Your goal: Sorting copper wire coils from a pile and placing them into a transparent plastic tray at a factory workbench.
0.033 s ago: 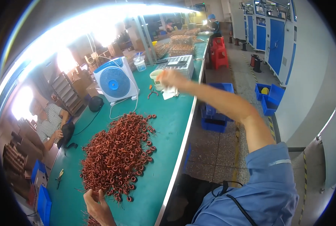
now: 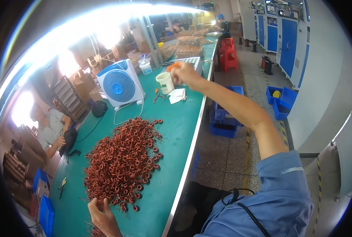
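A heap of reddish-brown wire-wound rings (image 2: 120,162) with thin wire leads covers the middle of the green table. At its near edge, my left hand (image 2: 103,217) is closed, with one wound ring (image 2: 100,202) pinched between thumb and fingers. My right hand (image 2: 187,76) is raised farther down the table, wrapped round an orange object (image 2: 174,66) whose kind I cannot make out. Just left of that hand stands a white cup (image 2: 165,83). A folded white cloth or tissue (image 2: 177,96) lies below it, beside red-handled pliers (image 2: 159,97).
A blue-and-white box fan (image 2: 120,85) with a trailing cord stands beyond the heap. Yellow-handled pliers (image 2: 62,185) lie at the left edge. Across the table sits a person in a striped shirt (image 2: 51,128). Blue bins (image 2: 223,128) stand right of the table's edge (image 2: 184,175).
My right hand has lifted slightly away from the white cup with the orange object, and the cup now shows more fully. My left hand has stayed in place.
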